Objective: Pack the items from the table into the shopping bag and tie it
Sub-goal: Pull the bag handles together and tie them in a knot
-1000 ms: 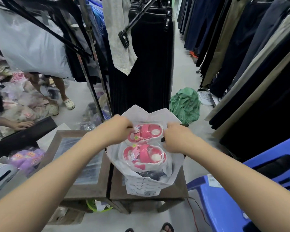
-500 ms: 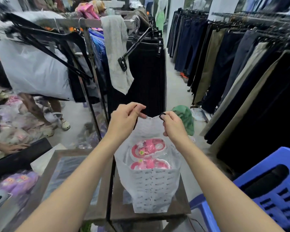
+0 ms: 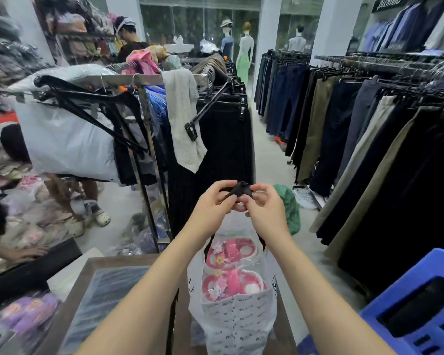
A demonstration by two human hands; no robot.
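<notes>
— Shopping bag (image 3: 237,321) stands on the table (image 3: 113,280), pink sandals (image 3: 232,267) inside; left hand (image 3: 210,208) and right hand (image 3: 263,211) pinch its black handles (image 3: 240,189)
— If one handle slips, the knot likely fails

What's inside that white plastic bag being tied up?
Through the shopping bag a pair of pink children's sandals shows, one above the other. Printed plastic hides whatever lies beneath them. Both hands, left hand and right hand, pinch its dark handles together above.
</notes>
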